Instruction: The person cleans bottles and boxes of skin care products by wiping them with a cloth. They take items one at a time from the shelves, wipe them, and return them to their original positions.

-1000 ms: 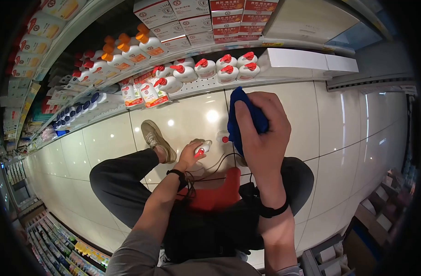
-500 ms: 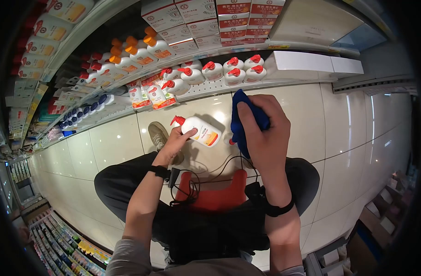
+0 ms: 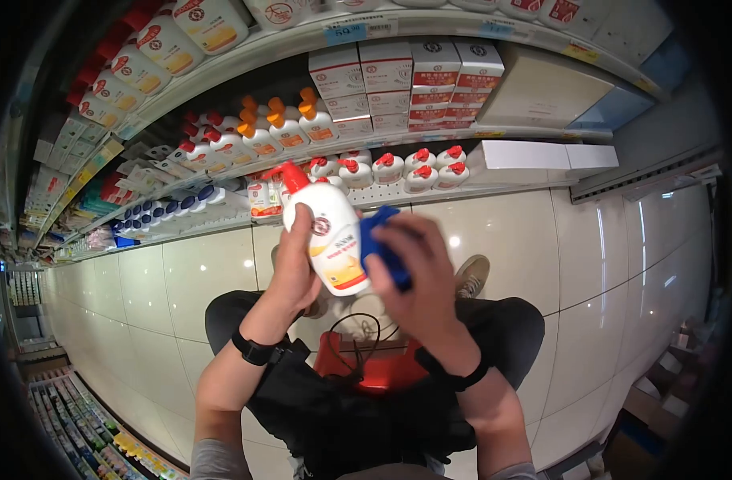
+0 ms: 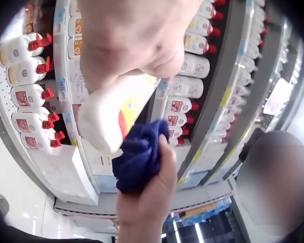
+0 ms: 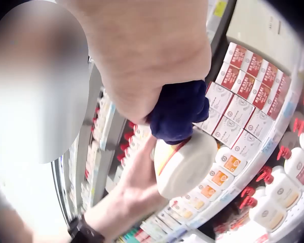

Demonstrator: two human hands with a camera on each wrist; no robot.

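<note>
My left hand (image 3: 295,260) grips a white pump bottle (image 3: 331,236) with a red pump head and an orange-and-yellow label, tilted in front of me. Its thumb lies across the front near the label. A bunched blue cloth (image 3: 388,252) is in my right hand (image 3: 414,276), right at the bottle's side. From the left wrist, the cloth (image 4: 142,154) shows against the lower part of the bottle (image 4: 111,114). The right wrist view has the bottle's base (image 5: 185,164) facing the camera, with the cloth (image 5: 180,111) just above it.
Shelves ahead carry red-pump bottles (image 3: 420,178), orange-capped bottles (image 3: 282,124) and stacked cartons (image 3: 386,84). A white box (image 3: 522,162) lies on the bottom shelf. Between my knees is a red stool (image 3: 382,372), with a black cable (image 3: 358,352) looped above it. Tiled floor (image 3: 182,280) spreads around.
My left hand has lifted the pump bottle from near the floor up toward me. My right hand has brought the blue cloth leftward to its side. The head view has tilted up toward the shelves.
</note>
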